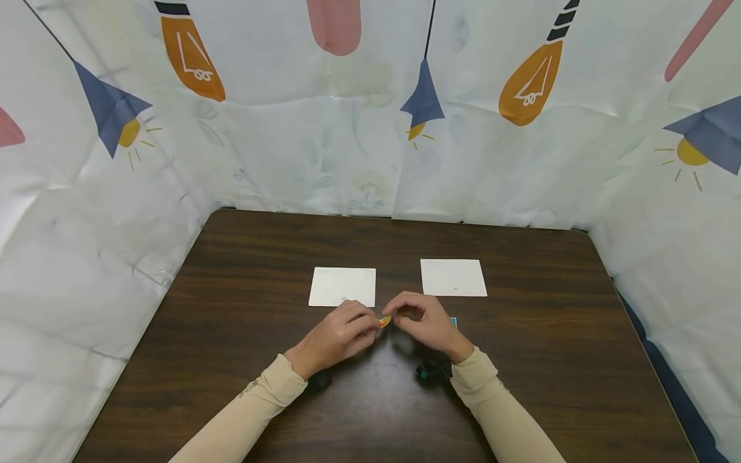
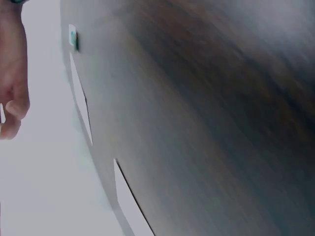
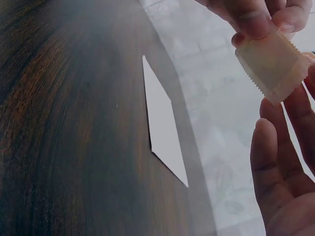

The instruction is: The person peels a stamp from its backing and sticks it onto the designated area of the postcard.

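My left hand pinches a small wrapped packet, orange and yellow on the side seen from the head. In the right wrist view the packet shows a pale back with zigzag-cut edges, held by the left fingertips. My right hand is just right of the packet, thumb and fingers apart. Its palm faces up in the right wrist view; whether a finger touches the packet's edge, I cannot tell. At the left edge of the left wrist view, the right hand is partly cut off.
Two white cards, a left one and a right one, lie on the dark wooden table beyond the hands. A small white and teal item shows partly behind the right hand. Patterned white sheets hang behind.
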The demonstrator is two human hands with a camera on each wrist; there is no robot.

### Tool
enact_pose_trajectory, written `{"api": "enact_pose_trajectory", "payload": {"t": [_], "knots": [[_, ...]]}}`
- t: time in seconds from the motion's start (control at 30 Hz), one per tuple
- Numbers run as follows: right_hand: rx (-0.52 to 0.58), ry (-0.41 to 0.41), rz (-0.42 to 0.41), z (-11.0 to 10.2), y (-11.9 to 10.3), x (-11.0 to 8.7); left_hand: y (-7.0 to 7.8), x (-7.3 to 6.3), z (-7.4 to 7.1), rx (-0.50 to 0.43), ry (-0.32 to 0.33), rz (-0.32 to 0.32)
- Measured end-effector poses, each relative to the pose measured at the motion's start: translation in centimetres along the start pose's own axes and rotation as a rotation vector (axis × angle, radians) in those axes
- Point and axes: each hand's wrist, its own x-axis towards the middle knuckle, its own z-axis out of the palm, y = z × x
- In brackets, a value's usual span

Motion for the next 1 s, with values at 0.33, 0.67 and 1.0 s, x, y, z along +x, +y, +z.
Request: {"api": "enact_pose_trajectory", "payload": {"t": [0.33, 0.67, 1.0], "knots": [[-0.006, -0.011, -0.003, -0.3, 0.1, -0.3, 0.4, 0.1, 0.2, -0.237, 0.039, -0.211], [-0.002, 0.067, 0.120, 0.2, 0.4, -0.5, 1.3, 0.1, 0.5, -0.416, 0.071, -0.605], [0.063, 0.154, 0.223, 0.9, 0.3, -0.3, 1.8, 0.2, 1.1, -0.619, 0.008, -0.950]]}}
